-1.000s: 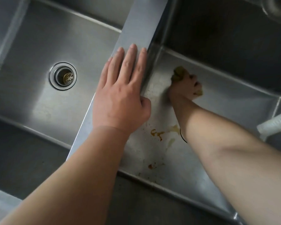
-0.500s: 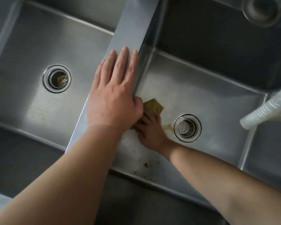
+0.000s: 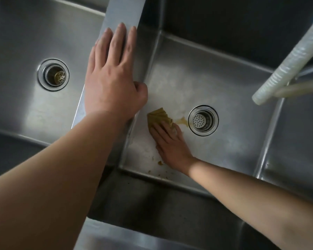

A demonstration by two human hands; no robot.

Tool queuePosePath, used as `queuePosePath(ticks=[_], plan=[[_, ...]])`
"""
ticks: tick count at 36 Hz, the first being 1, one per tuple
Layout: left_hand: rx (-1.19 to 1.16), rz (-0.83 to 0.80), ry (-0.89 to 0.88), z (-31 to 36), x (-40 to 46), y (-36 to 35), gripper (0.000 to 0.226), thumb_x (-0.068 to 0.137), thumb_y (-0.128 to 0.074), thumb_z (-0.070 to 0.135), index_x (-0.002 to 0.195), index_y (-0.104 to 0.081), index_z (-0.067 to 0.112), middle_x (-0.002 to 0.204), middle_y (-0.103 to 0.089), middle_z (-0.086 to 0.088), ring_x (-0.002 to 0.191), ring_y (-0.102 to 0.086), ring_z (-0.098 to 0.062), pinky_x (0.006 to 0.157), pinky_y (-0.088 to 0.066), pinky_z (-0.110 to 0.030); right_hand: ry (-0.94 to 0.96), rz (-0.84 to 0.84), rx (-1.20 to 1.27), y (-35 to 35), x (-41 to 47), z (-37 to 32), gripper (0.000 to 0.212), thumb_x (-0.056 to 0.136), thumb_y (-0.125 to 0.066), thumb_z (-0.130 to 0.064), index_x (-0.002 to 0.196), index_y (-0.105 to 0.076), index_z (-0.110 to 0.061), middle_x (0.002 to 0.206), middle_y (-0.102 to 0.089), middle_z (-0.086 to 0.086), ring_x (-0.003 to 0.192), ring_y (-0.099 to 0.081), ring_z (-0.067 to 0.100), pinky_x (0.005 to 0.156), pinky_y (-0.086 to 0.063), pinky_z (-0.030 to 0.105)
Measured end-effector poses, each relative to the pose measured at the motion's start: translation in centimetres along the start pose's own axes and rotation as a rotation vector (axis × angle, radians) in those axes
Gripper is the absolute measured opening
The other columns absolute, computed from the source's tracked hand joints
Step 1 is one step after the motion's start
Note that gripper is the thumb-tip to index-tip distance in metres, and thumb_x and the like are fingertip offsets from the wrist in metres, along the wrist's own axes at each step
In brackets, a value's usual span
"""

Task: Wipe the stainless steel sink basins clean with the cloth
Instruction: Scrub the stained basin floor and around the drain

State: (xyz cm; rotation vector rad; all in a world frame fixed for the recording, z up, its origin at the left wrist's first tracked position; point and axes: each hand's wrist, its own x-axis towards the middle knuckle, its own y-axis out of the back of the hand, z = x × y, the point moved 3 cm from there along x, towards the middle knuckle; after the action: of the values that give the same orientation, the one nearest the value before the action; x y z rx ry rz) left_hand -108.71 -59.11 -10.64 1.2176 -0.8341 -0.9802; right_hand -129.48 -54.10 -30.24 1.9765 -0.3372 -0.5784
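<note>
Two stainless steel basins sit side by side, the left basin (image 3: 25,105) and the right basin (image 3: 233,145). My right hand (image 3: 170,143) presses a crumpled yellow-brown cloth (image 3: 159,117) flat on the right basin's floor, just left of its drain (image 3: 203,120). A yellowish smear (image 3: 182,121) lies between cloth and drain. Small brown crumbs (image 3: 159,162) dot the floor near the front wall. My left hand (image 3: 112,78) rests flat, fingers together, on the divider (image 3: 123,13) between the basins, thumb hooked over its right edge.
The left basin has its own drain (image 3: 53,74) with a brass strainer. A white ribbed hose (image 3: 285,64) hangs in from the upper right over the right basin. A third steel section (image 3: 300,141) lies at the far right.
My right hand slid the cloth back from the far left corner toward me, then a little right toward the drain. The large brown stains are mostly gone. My left hand stayed on the divider.
</note>
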Motion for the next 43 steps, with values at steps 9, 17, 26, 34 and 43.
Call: queuePosePath(ticks=[9, 17, 26, 34, 43], plan=[[0.026, 0.027, 0.005, 0.1, -0.1, 0.0, 0.087, 0.082, -0.054, 0.029, 0.160, -0.016, 0.018, 0.166, -0.020, -0.007, 0.153, -0.014, -0.031, 0.125, -0.014, -0.045, 0.015, -0.058, -0.098, -1.4, 0.2, 1.2, 0.058, 0.103, -0.037, -0.029, 0.158, -0.020, -0.018, 0.164, -0.021, 0.003, 0.152, -0.014, 0.030, 0.123, -0.014, 0.050], [0.022, 0.028, 0.002, 0.0, 0.1, 0.1, 0.089, 0.079, -0.056, 0.029, 0.159, -0.018, 0.017, 0.165, -0.022, -0.008, 0.152, -0.017, -0.033, 0.124, -0.016, -0.046, -0.128, 0.217, 0.103, 3.3, -2.5, 7.6, 0.045, 0.070, -0.076, 0.010, 0.114, -0.073, -0.001, 0.123, -0.067, 0.020, 0.113, -0.062, 0.048, 0.094, -0.053, 0.056], [0.033, 0.033, 0.015, 0.0, 0.0, 0.1, 0.086, 0.080, -0.050, 0.031, 0.159, -0.020, 0.017, 0.165, -0.021, -0.007, 0.152, -0.017, -0.032, 0.124, -0.015, -0.043, -0.411, 0.220, 0.264, 3.5, 0.4, 5.9, 0.029, 0.082, -0.064, 0.002, 0.108, -0.076, -0.005, 0.115, -0.067, 0.017, 0.104, -0.055, 0.046, 0.094, -0.042, 0.044], [0.052, 0.051, 0.022, 0.3, 0.0, 0.1, 0.079, 0.084, -0.043, 0.030, 0.159, -0.022, 0.017, 0.164, -0.025, -0.004, 0.152, -0.020, -0.028, 0.124, -0.013, -0.038, -0.507, 0.057, 0.576, 1.0, 6.3, -5.3, 0.025, 0.092, -0.056, -0.013, 0.109, -0.072, -0.004, 0.121, -0.064, 0.020, 0.117, -0.054, 0.039, 0.103, -0.039, 0.044], [0.055, 0.043, 0.027, 0.3, -0.1, 0.1, 0.078, 0.084, -0.043, 0.031, 0.159, -0.023, 0.017, 0.164, -0.026, -0.004, 0.152, -0.020, -0.028, 0.124, -0.014, -0.038, 0.235, -0.062, 0.192, -2.6, 2.4, -9.5, 0.022, 0.080, -0.076, -0.022, 0.102, -0.078, -0.017, 0.113, -0.069, 0.010, 0.116, -0.057, 0.037, 0.109, -0.038, 0.044]])
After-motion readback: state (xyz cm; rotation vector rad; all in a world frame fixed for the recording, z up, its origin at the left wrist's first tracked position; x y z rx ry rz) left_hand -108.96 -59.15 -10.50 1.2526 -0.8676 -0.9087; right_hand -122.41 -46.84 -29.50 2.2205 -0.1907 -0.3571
